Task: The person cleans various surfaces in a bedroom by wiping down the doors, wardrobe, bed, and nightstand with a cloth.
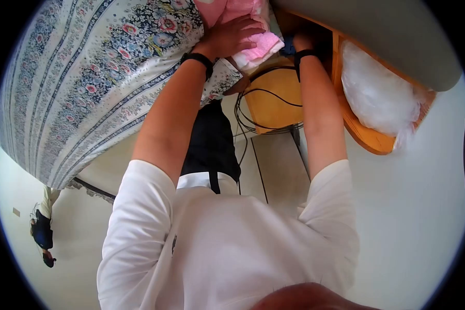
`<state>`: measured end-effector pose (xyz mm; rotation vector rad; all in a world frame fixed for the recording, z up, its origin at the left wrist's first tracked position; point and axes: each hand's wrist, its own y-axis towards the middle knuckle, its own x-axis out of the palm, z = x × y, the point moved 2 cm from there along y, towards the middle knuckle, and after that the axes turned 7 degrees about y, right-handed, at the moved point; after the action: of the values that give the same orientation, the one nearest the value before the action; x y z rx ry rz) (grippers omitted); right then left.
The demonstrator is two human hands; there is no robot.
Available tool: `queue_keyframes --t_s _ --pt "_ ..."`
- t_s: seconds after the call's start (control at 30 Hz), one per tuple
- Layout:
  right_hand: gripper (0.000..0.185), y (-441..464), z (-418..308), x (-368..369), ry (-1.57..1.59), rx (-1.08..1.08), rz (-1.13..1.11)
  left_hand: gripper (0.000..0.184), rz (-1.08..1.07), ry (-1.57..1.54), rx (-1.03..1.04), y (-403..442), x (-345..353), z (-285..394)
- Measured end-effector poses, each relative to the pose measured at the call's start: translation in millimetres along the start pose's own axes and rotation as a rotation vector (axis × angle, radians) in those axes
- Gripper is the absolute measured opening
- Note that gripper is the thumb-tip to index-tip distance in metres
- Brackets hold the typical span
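My left hand (234, 36) lies over a pink and white towel (263, 47) at the edge of the flower-patterned bedcover (134, 57). Its fingers are stretched out and a little apart on the fabric. My right hand (305, 43) reaches into the dark opening of a wooden cabinet (337, 67). Beside it shows a dark blue item (288, 46), too shadowed to name. Shadow hides most of the right fingers, so their grip does not show. Dark bands circle both wrists.
Black cable (241, 111) loops around a yellow wooden stool or seat (274, 95) between my arms. Clear plastic bags (377, 88) fill the cabinet's right compartment. A grey rounded surface (398, 31) overhangs it. Another person (42, 227) appears far off at lower left.
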<state>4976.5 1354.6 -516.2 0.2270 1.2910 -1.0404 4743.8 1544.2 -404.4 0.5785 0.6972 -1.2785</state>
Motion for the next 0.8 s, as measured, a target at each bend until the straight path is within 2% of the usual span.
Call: queue_keyframes --t_s 0.03,0.1,0.3,0.43,0.57,0.73,0.8 --pt "0.04 1 -1 2 0.045 0.015 -0.039 0.046 -0.006 0.009 0.004 1 -1 -1" --pt "0.039 2 1 7 0.109 0.028 -0.108 0.046 -0.017 0.221 0.014 -1 -1 2" --pt "0.037 9 4 20 0.223 -0.015 -0.284 0.05 -0.062 0.183 0.015 0 7 -2" --pt "0.036 5 19 56 0.289 -0.055 -0.58 0.048 -0.036 0.12 0.001 1 -2 2" --pt "0.04 -5 5 -16 0.218 -0.074 -0.704 0.048 -0.046 0.145 0.013 -1 5 1" --pt "0.047 -75 -41 -123 0.254 -0.016 -0.644 0.048 -0.032 0.24 0.038 -1 -6 7" --pt "0.043 -115 -55 -151 0.32 -0.014 -0.299 0.049 -0.004 0.278 0.073 1 -4 6"
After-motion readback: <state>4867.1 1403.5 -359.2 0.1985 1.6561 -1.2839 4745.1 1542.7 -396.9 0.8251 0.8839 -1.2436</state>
